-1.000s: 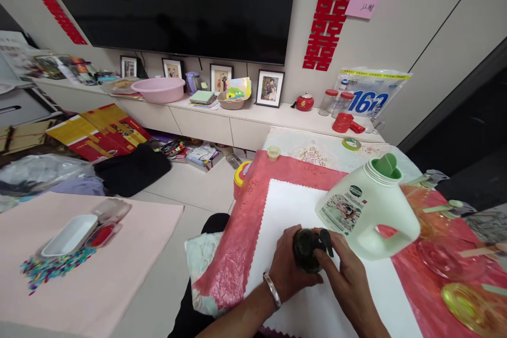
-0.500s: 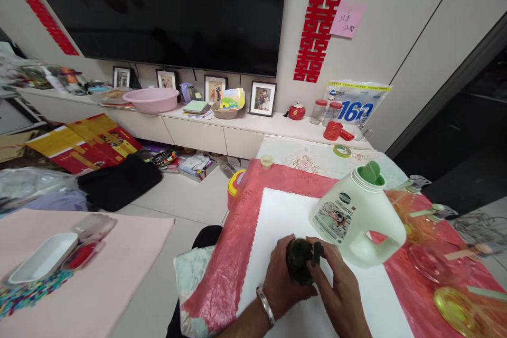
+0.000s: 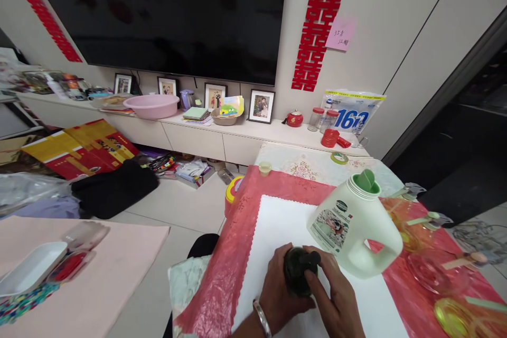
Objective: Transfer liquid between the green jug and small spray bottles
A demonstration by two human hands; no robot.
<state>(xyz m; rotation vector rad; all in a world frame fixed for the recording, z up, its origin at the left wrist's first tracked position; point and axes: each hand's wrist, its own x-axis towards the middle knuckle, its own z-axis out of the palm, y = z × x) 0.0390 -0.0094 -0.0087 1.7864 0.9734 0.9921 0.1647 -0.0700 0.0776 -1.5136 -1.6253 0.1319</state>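
Note:
My left hand (image 3: 275,288), with a silver bangle at its wrist, is wrapped round a dark green pump bottle (image 3: 293,273). On the bottle's black pump head (image 3: 311,260), the thumb and fingers of my right hand (image 3: 336,289) are closed. The bottle is held over a white sheet (image 3: 273,222) with a scalloped edge; its lower part is hidden. Just beyond my right hand stands a pale green jug (image 3: 366,224) with a printed label. It has no cap on, and a green scoop-like piece (image 3: 367,180) sticks up in its mouth.
Clear pump bottles with orange and yellow contents (image 3: 407,229) line the right side of the red table cover (image 3: 222,274). A small cup (image 3: 264,168) and green tape (image 3: 339,158) lie at the back. To the left, a pink table (image 3: 130,259) holds a white tray (image 3: 35,269) and beads.
The pump head has turned, its spout now pointing more to the right. My left hand keeps its hold on the bottle. The camera view has shifted slightly.

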